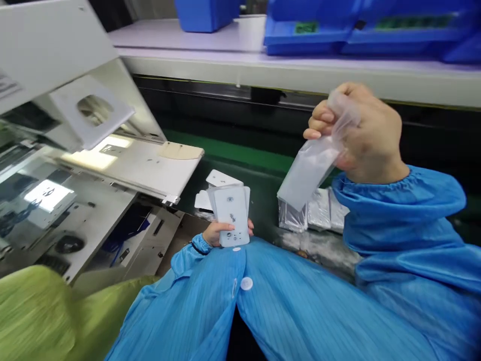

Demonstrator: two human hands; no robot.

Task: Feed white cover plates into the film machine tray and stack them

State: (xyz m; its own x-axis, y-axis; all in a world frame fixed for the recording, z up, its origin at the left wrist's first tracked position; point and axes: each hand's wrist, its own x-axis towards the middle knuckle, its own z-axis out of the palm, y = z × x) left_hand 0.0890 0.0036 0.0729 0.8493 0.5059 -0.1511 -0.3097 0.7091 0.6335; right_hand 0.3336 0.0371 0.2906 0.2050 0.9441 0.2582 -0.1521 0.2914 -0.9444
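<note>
Low in front of my body, my left hand (215,233) is closed around a small fanned stack of white rounded-corner panels (232,205). Dark marks and small round spots show on the top panel. Raised at the right, my right hand (366,133) grips the gathered top of a translucent plastic bag (311,170), which hangs tilted down to the left. Something flat and whitish appears to be inside it, but I cannot tell what. Just below the bag, silvery plastic-wrapped packs (319,209) stand in a row. More white panels (222,178) lie behind the held stack.
A dark green work surface (263,213) lies ahead. Above it runs a pale shelf (225,64) with blue bins (311,25). White machine equipment (150,160) with a raised lid fills the left. A person's yellow-green sleeve (41,311) is at lower left.
</note>
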